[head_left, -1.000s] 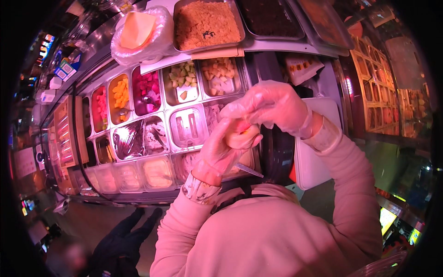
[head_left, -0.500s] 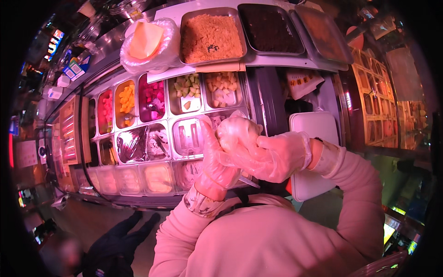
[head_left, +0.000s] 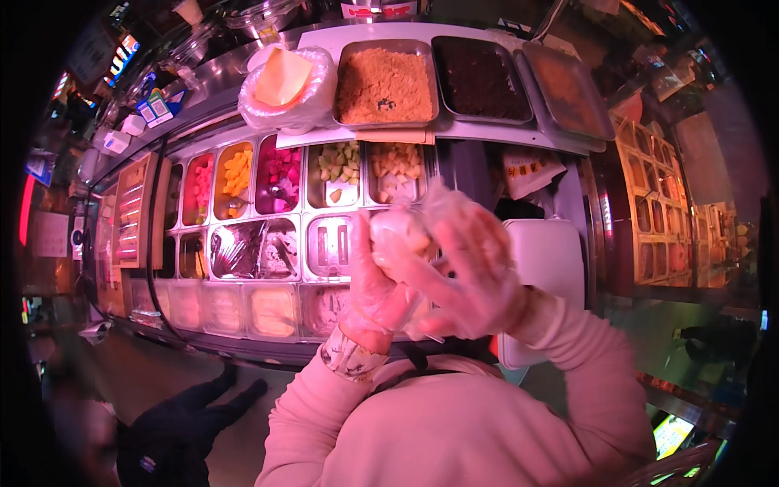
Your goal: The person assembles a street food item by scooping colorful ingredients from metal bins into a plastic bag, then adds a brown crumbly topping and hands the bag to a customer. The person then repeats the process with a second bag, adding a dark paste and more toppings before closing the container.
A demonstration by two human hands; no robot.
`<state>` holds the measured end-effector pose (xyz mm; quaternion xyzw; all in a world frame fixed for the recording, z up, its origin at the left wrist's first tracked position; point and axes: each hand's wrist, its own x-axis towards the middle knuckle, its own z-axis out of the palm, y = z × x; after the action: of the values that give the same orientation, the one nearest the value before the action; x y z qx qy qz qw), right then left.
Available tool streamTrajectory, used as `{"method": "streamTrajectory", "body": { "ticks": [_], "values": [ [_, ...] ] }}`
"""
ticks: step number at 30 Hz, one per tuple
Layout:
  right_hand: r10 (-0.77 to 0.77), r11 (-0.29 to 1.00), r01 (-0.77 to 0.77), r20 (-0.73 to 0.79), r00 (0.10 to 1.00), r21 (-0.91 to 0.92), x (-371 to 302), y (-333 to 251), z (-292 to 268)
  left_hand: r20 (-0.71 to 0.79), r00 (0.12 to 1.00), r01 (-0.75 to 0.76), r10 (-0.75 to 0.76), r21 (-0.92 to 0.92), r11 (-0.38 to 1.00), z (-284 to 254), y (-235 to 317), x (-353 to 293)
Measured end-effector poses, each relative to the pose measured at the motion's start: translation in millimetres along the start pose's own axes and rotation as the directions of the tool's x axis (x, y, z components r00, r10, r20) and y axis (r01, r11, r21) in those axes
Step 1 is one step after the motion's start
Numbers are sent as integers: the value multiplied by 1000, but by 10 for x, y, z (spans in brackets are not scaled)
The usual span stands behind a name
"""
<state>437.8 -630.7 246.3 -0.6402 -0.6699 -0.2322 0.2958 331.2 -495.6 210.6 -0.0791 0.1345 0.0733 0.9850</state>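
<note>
Item: one pale round piece point(head_left: 393, 234). Held up over the pans, near the person's middle; cupped in the left hand. Surface smooth, detail partly hidden by glove and blur.

Left hand point(head_left: 373, 284): clear-gloved, grip closed about the piece from below and the left; patterned cuff point(head_left: 352, 357) at the wrist.

Right hand point(head_left: 477, 274): clear-gloved, blurred, just beside the piece on its right. Grip loose, fingers apart; whether they touch the piece cannot be told.

Set into the tabletop point(head_left: 235, 346): steel pans point(head_left: 347, 195), back row, left to right, including pink cubes point(head_left: 198, 183), yellow cubes point(head_left: 237, 169), magenta cubes point(head_left: 277, 169), green-and-white cubes point(head_left: 337, 162) and pale cubes point(head_left: 396, 162). Middle row: a film-covered pan point(head_left: 239, 247); a slotted pan point(head_left: 333, 247), left of the hands. Front row: clear tubs point(head_left: 274, 331), pale contents.

On the white shelf point(head_left: 487, 140) behind: a bag-lined container point(head_left: 260, 115) topped by a cream sheet point(head_left: 280, 77); tan crumbs point(head_left: 381, 77) and dark crumbs point(head_left: 480, 81), each in its own tray.

Right of the pans: a white lid-like panel point(head_left: 545, 252), near the right hand.
</note>
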Motion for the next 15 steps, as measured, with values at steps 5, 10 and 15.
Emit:
{"method": "streamTrajectory", "body": {
  "ticks": [5,10,15],
  "values": [
    [74,992,-79,63,995,94,59,-55,248,136,991,19,-2,-123,992,-219,-178,-49],
    [572,314,-461,222,790,830,144,-4,441,15,943,-274,333,602,750,178,-437,-184],
    [518,-822,40,718,464,568,-1,422,1026,-83,899,-246,431,718,651,206,-302,-431]
  ]
}}
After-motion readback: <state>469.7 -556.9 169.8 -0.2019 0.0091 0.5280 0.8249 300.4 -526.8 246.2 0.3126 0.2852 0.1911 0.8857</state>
